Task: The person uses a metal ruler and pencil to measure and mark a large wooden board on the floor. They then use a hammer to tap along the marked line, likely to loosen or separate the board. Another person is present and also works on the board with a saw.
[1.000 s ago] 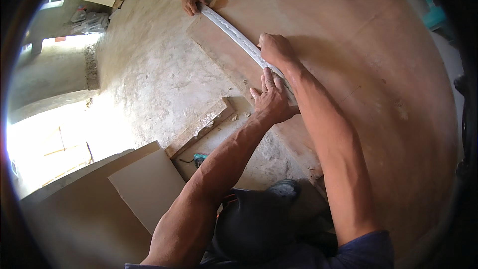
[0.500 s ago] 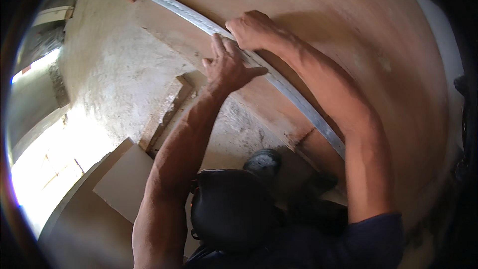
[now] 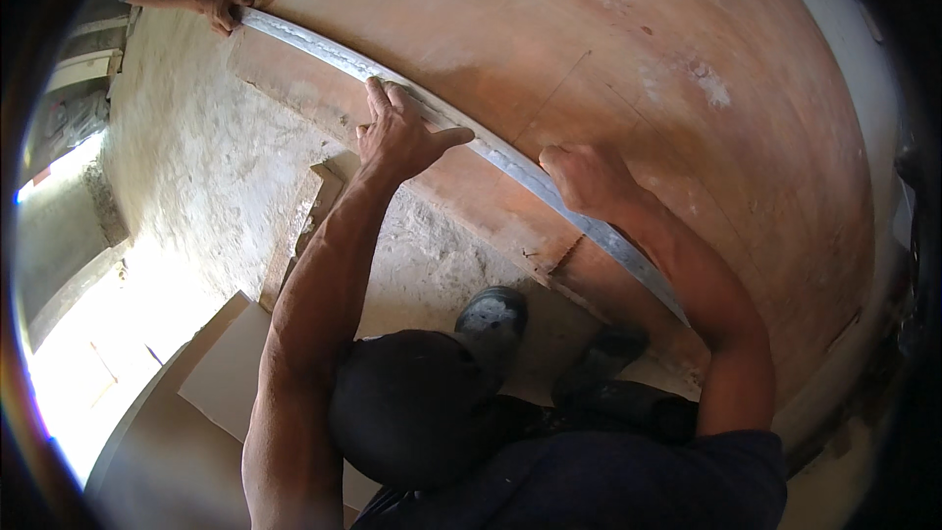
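Note:
A long, pale metal straightedge (image 3: 525, 169) runs slantwise across a large reddish-brown board (image 3: 746, 167). My left hand (image 3: 397, 132) rests on its middle, fingers stretched and thumb spread, pressing it against the board. To the right, my right hand (image 3: 589, 180) is closed in a fist at the far edge of the straightedge. Whatever its fingers pinch is hidden. At the upper left, another person's hand (image 3: 222, 12) grips the straightedge's far end. Thin dark lines show on the board beyond it.
Rough, whitish concrete floor (image 3: 196, 147) lies left of the board. A narrow broken wooden piece (image 3: 299, 231) sits near my left forearm. At the lower left lean pale flat panels (image 3: 226, 358). My shoe (image 3: 493, 319) stands by the board's near edge.
My right hand has slid along the straightedge toward me and to the right, away from my left hand. My left hand stays pressed on the bar. The view has shifted slightly.

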The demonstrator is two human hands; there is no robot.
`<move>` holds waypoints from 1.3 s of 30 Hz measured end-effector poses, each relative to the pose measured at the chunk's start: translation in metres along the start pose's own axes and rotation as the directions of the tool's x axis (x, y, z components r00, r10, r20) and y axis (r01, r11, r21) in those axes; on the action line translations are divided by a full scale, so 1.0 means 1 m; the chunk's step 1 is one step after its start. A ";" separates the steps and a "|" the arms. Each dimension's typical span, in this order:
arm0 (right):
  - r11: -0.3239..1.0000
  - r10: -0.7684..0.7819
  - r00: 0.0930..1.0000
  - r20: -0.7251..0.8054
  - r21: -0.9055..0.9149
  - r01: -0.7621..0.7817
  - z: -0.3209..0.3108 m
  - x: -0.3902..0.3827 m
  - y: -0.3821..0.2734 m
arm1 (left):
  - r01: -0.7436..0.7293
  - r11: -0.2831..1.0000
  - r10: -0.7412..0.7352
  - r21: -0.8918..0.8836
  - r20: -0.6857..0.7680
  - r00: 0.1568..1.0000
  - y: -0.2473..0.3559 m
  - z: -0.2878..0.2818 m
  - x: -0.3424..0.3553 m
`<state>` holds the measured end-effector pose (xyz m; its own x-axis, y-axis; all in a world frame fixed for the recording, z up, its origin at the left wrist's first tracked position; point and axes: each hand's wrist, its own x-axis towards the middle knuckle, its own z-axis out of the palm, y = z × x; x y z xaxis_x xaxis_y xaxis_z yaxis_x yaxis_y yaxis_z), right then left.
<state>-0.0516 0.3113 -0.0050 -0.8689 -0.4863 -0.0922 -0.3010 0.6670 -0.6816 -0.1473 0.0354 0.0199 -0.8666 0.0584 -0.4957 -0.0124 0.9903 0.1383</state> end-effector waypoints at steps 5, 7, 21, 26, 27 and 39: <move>1.000 0.023 0.999 -0.023 -0.009 -0.024 0.002 -0.023 0.004 | 0.001 1.000 -0.001 -0.002 0.009 1.000 0.000 0.000 0.001; 0.998 0.061 0.997 -0.048 0.013 -0.061 0.006 -0.027 0.003 | -0.007 1.000 0.007 -0.018 0.005 1.000 0.000 0.001 0.001; 0.993 -0.077 0.988 -0.135 0.074 0.087 0.044 0.245 -0.042 | -0.031 0.999 0.031 0.022 -0.009 0.999 -0.001 -0.003 0.000; 0.999 -0.049 0.978 -0.204 -0.019 0.046 0.074 0.354 -0.068 | -0.083 0.996 0.083 0.020 0.039 0.996 -0.015 0.010 0.008; 0.998 -0.057 0.970 -0.237 -0.047 0.047 0.082 0.372 -0.073 | -0.115 0.993 0.113 0.035 0.069 0.991 -0.020 0.014 0.010; 0.988 -0.146 0.987 -0.070 -0.054 0.142 0.047 0.349 -0.073 | -0.150 0.987 0.147 0.058 0.053 0.988 -0.018 0.018 0.012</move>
<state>-0.3146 0.0663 -0.0216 -0.8409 -0.5379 0.0592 -0.4425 0.6206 -0.6474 -0.1484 0.0203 -0.0035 -0.8313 0.2098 -0.5148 0.1467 0.9760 0.1607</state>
